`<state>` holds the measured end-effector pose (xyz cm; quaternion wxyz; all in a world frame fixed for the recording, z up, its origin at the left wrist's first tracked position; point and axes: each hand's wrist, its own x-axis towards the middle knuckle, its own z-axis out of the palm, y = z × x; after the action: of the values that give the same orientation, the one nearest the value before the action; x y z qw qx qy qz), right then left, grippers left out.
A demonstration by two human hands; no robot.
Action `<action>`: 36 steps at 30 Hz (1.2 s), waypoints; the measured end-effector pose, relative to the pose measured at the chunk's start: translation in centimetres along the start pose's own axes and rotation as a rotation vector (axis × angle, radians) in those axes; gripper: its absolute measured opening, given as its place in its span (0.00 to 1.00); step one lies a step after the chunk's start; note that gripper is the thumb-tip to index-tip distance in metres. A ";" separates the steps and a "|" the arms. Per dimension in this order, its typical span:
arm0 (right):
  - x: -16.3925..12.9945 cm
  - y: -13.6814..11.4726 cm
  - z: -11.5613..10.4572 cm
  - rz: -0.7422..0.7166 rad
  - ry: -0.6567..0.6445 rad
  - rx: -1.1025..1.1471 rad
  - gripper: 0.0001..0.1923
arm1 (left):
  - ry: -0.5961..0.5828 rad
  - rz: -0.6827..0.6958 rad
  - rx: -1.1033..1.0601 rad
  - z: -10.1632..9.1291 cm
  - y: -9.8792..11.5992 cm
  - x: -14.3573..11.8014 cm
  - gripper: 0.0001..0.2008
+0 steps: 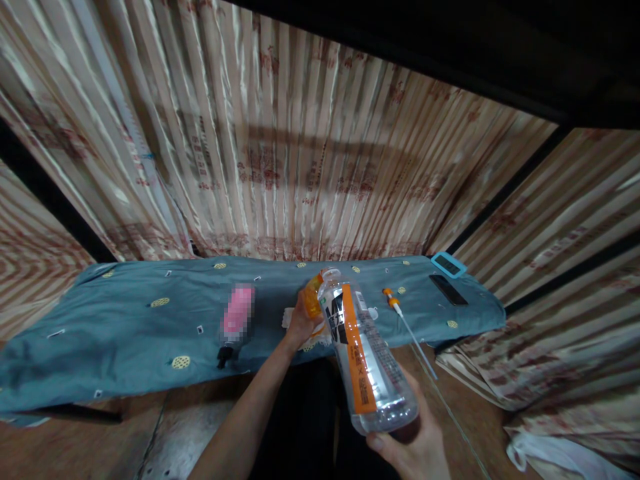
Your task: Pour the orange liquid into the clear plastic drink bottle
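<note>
Over the near edge of a cloth-covered worktop (127, 333), a large clear bottle (361, 353) with an orange, silver and black label is held at a slant, its neck pointing away and a little to the left, its base towards the wearer. The right hand (414, 437) is clamped on the base end, thumb against the near lower corner and the other fingers mostly hidden behind the plastic. The left hand (302, 319) is closed around a smaller orange see-through container (313, 297), kept right beside the clear bottle's neck; whether the two touch cannot be told. Beneath the left hand, a pale piece with an uneven edge (287, 317) shows on the cloth, partly covered. To the left, well apart from both hands, lies a pink object with a black end (237, 312), blurred into blocks, the black end towards the near edge. On the right side, an orange and white pump top (393, 301) lies with its long thin tube (419, 348) reaching out past the near edge. Farther right are a dark flat slab like a phone (449, 290) and, just beyond it, a blue-framed panel (449, 265). Pleated, red-patterned curtains (300, 167) hang behind the worktop.
</note>
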<state>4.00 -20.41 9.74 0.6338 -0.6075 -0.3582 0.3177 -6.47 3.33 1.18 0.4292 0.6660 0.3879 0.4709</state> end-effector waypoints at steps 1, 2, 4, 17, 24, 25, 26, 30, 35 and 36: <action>0.1 0.2 -0.3 0.001 -0.018 -0.005 0.44 | -0.001 0.000 -0.004 0.0 0.0 0.0 0.26; 0.3 0.4 -0.7 0.007 -0.044 -0.019 0.44 | -0.002 -0.002 0.000 0.0 0.1 0.0 0.26; 0.5 0.9 -1.3 0.009 -0.101 -0.042 0.44 | 0.001 -0.002 0.021 0.0 0.0 0.0 0.26; -0.1 0.0 0.1 0.017 -0.006 0.026 0.44 | 0.024 0.013 0.069 0.0 -0.3 0.1 0.26; -0.3 -0.3 0.6 -0.008 0.059 0.003 0.44 | 0.020 -0.004 0.034 0.1 -0.4 0.1 0.26; -0.3 -0.4 0.6 -0.009 0.055 0.000 0.44 | 0.018 -0.004 0.030 0.1 -0.4 0.0 0.26; -0.3 -0.5 0.7 -0.011 0.049 -0.004 0.44 | 0.016 -0.004 0.028 0.1 -0.3 0.0 0.27; -0.3 -0.5 0.7 -0.014 0.022 -0.005 0.44 | 0.011 -0.021 0.029 0.0 0.0 0.0 0.26; 0.0 0.5 -0.1 -0.014 0.028 -0.014 0.44 | 0.014 -0.018 0.034 0.0 0.0 0.0 0.27; 0.0 0.7 -0.3 -0.009 0.019 -0.022 0.44 | 0.017 -0.016 0.039 0.0 -0.1 0.0 0.26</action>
<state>4.33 -20.52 9.08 0.6319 -0.6157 -0.3584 0.3054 -6.45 3.34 1.11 0.4166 0.6671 0.4061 0.4653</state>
